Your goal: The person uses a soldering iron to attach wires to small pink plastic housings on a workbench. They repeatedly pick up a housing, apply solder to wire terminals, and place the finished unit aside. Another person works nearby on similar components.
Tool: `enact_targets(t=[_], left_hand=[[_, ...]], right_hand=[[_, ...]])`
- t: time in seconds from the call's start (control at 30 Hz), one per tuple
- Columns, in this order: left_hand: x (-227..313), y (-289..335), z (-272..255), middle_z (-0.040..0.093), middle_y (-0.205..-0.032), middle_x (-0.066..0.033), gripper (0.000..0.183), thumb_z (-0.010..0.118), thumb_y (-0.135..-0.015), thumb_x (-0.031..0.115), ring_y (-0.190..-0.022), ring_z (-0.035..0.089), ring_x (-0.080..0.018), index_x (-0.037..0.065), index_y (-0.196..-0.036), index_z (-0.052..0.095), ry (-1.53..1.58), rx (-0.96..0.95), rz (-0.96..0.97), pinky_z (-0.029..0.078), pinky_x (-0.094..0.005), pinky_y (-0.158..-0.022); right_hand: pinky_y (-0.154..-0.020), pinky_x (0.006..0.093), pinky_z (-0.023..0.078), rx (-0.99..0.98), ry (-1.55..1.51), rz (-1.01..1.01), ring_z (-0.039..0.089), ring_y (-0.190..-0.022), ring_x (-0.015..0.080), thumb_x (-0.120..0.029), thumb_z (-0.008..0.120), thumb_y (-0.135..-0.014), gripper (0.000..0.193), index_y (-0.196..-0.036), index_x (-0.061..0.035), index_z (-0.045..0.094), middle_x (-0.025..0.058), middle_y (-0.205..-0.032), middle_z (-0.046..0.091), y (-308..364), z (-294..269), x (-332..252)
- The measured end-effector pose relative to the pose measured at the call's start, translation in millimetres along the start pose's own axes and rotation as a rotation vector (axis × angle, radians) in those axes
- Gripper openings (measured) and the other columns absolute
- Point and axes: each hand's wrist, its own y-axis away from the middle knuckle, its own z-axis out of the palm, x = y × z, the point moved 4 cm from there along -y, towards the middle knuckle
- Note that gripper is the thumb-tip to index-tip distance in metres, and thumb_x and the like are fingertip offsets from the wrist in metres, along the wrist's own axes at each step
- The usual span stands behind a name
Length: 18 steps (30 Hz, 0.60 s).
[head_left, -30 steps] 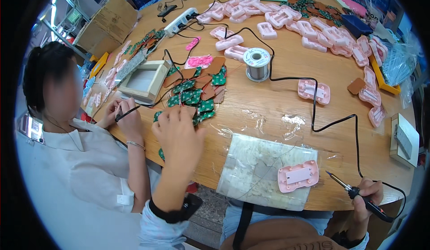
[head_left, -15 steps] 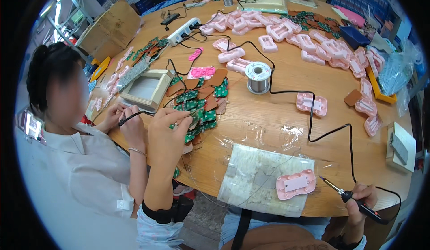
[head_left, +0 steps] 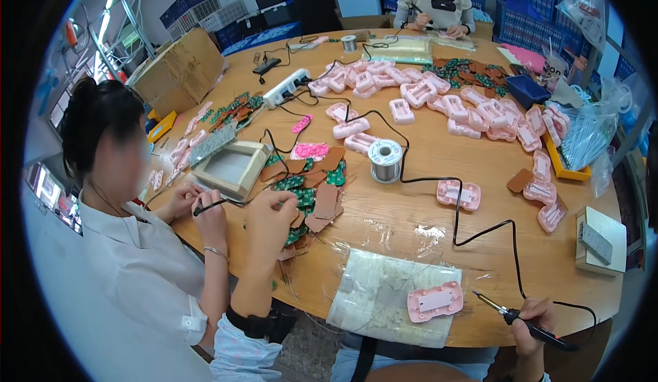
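My right hand (head_left: 532,322), at the lower right, grips a soldering iron (head_left: 510,314) by its black handle. The iron's tip points at a pink plastic shell (head_left: 435,302) without touching it. That shell lies hollow side up, with a pale plate inside, on a worn whitish mat (head_left: 367,306). My left hand (head_left: 267,221) reaches over a pile of green-and-brown circuit boards (head_left: 325,207). Its thumb and fingers are closed in a pinch; whether something thin is between them cannot be made out. A solder wire spool (head_left: 385,163) stands upright beyond the mat.
Close on the left a co-worker (head_left: 130,245) works beside a wooden frame box (head_left: 229,169). The iron's black cable (head_left: 488,235) snakes across the table to a white power strip (head_left: 286,89). Many pink shells (head_left: 473,111) are heaped at the back; a white box (head_left: 603,241) stands right.
The view has tilted up, showing more of the far side and a person there. My left fingers no longer show the green piece seen between them before. Brown board faces now show beside that hand.
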Motion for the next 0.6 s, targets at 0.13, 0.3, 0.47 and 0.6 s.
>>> enact_targets(t=[0.13, 0.3, 0.47, 0.6], left_hand=[[17, -7, 28, 0.066, -0.081, -0.0189, 0.021, 0.069, -0.075, 0.024, -0.077, 0.064, -0.0312, 0.004, -0.083, 0.072, -0.329, 0.03, 0.241, 0.049, -0.0413, -0.073], [9, -20, 64, 0.068, -0.085, -0.0161, 0.036, 0.079, -0.065, 0.033, -0.083, 0.065, -0.0343, 0.006, -0.084, 0.066, -0.588, -0.194, 0.003, 0.051, -0.0461, -0.075], [-8, -27, 47, 0.069, -0.082, -0.0162, 0.02, 0.075, -0.068, 0.023, -0.078, 0.067, -0.0296, 0.005, -0.076, 0.07, -0.303, -0.137, -0.116, 0.052, -0.0412, -0.075], [13, -19, 19, 0.066, -0.076, -0.0105, 0.014, 0.072, -0.074, 0.011, -0.067, 0.063, -0.0197, 0.001, -0.081, 0.067, 0.033, -0.049, 0.012, 0.05, -0.0321, -0.064]], right_hand=[[-0.054, 0.0258, 0.032, -0.024, -0.042, 0.0, 0.04, -0.057, 0.011, -0.009, 0.065, -0.074, 0.025, -0.085, -0.0071, 0.043, 0.0037, -0.068, 0.045, -2, 6, 2], [-0.066, 0.0256, 0.04, -0.153, -0.044, -0.095, 0.046, -0.071, 0.011, 0.009, 0.061, -0.08, 0.021, -0.093, -0.0046, 0.053, 0.006, -0.085, 0.051, -4, 12, -10], [-0.063, 0.0252, 0.041, -0.102, -0.022, -0.1, 0.049, -0.068, 0.0122, 0.006, 0.061, -0.082, 0.018, -0.095, -0.0039, 0.054, 0.0079, -0.085, 0.053, -2, 5, -12], [-0.053, 0.0249, 0.032, 0.024, 0.034, -0.107, 0.041, -0.056, 0.0101, -0.005, 0.063, -0.073, 0.023, -0.088, -0.0073, 0.045, 0.0033, -0.066, 0.045, -2, 5, -10]])
